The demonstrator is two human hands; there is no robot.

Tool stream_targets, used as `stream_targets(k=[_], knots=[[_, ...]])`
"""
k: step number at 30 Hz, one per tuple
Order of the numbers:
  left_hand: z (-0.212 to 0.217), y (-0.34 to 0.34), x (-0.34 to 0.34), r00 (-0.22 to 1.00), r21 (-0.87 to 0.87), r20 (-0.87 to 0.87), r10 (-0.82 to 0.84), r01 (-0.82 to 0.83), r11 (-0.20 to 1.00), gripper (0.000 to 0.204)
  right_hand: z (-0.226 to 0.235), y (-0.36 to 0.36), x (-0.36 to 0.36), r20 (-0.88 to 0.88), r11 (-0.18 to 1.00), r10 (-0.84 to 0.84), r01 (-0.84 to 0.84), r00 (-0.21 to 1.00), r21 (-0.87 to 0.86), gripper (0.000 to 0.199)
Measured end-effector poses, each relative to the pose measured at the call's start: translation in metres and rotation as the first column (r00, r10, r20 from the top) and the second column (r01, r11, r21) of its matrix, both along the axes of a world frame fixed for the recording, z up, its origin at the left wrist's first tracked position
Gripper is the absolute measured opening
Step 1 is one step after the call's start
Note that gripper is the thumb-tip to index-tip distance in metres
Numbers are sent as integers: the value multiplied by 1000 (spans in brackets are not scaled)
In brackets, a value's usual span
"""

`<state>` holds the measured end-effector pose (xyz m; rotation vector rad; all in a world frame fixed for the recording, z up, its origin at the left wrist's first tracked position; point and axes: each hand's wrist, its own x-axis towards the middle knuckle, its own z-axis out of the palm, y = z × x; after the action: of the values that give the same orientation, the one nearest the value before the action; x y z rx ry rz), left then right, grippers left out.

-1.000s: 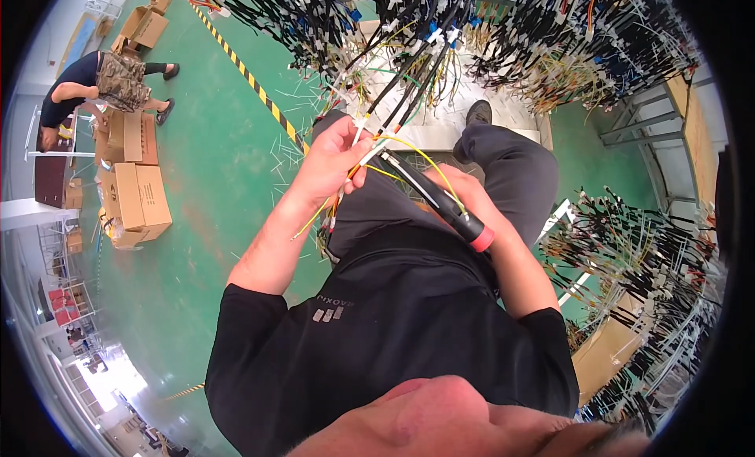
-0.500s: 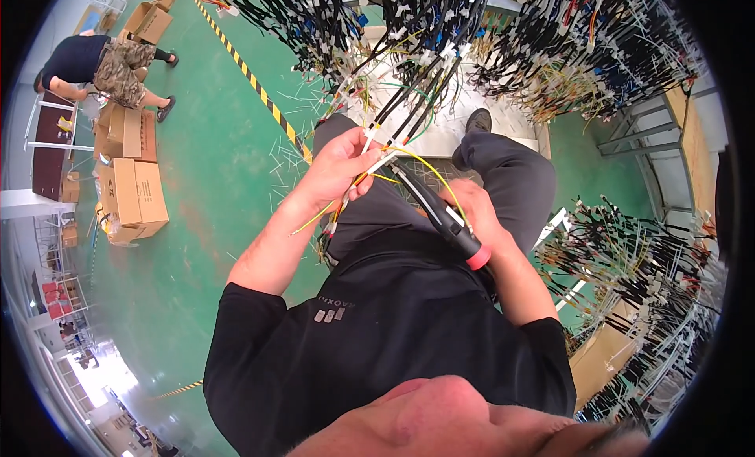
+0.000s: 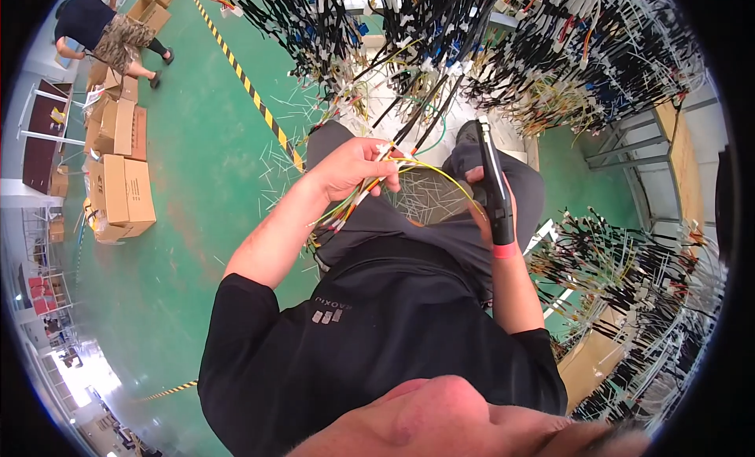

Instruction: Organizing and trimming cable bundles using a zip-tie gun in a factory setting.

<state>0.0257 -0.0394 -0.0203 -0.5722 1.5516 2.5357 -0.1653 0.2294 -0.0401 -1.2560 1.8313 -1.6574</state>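
My left hand (image 3: 350,171) pinches a wire harness (image 3: 359,196) where its wires meet, with white ties around the bundle. Coloured wire ends stick out below the fingers, and a yellow-green wire (image 3: 441,172) arcs to the right. Black sleeved branches (image 3: 408,132) run up from the hand toward the hanging harnesses. In my right hand (image 3: 481,215) is a black cable tie gun (image 3: 495,191) with a red rear end, its nose pointing away from me. It is held apart from the harness, over my right thigh.
Dense wire harnesses (image 3: 440,32) hang ahead and to the right; more (image 3: 621,276) stand near my right elbow. Cut white strips (image 3: 275,174) litter the green floor. At left are cardboard boxes (image 3: 130,191), a striped floor line (image 3: 250,87) and another person (image 3: 98,32) bending over.
My right hand has drawn the cable tie gun away from the harness, to the right, and turned it more upright. My left hand keeps the bundle. The other person has moved farther off.
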Motion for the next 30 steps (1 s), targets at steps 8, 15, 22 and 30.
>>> stream_targets(k=[8, 15, 22, 30], knots=[[-35, 0, -1, 983, 520, -183, -28, 121, 845, 43, 7, 8, -13, 37, 995, 53, -50, 998, -92, 46], [-28, 10, -6, 999, 466, -34, -3, 19, 885, 38, 14, 9, -12, 38, 993, 71, -68, 997, -92, 47], [-27, 36, -6, 974, 58, -71, 217, -213, 975, 14, 25, 14, -6, 111, 989, 106, -94, 988, -111, 42], [-26, 65, 0, 904, -157, -206, 374, -408, 899, 30, 86, 9, 1, -212, 972, 145, -99, 966, 213, 40]])
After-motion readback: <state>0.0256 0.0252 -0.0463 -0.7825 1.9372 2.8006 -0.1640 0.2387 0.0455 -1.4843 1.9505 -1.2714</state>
